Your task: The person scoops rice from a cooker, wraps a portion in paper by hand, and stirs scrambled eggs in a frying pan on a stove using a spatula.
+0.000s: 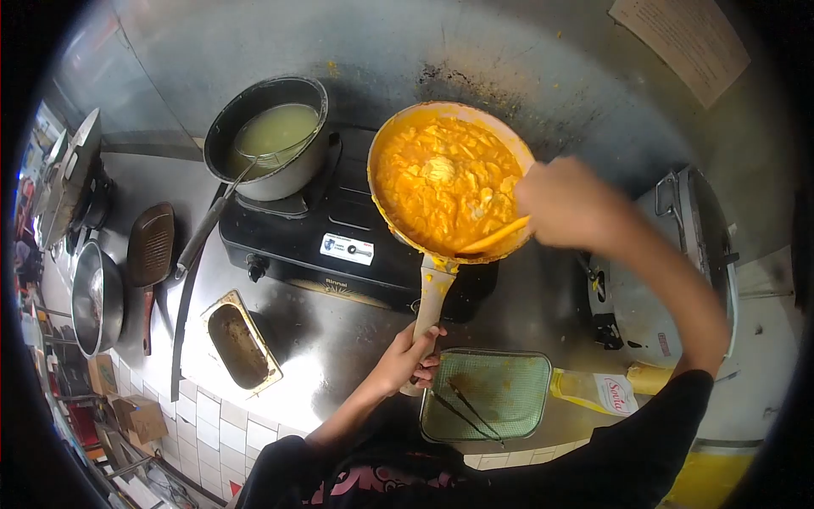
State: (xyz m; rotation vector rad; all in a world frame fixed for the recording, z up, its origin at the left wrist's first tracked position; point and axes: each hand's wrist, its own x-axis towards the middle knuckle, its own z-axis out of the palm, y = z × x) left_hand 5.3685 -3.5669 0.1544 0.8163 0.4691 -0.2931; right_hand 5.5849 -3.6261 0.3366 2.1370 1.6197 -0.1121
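A light-coloured frying pan (379,204) full of chunky orange sauce (441,195) is over the right side of a black gas stove (297,237). A pale yellow lump lies in the middle of the sauce. My left hand (409,356) is wrapped round the pan's beige handle (433,297). My right hand (564,204), above the pan's right rim, is closed on the end of an orange spatula (496,236). The spatula's tip dips into the sauce near the front rim, so its shape is partly hidden.
Left on the stove stands a dark pot (216,136) of pale green liquid, a whisk (208,225) leaning in it. A green mesh tray (534,386) with tongs (475,411), a metal container (271,373), a Sunita bottle (606,393) and a large pot (636,297) surround the stove.
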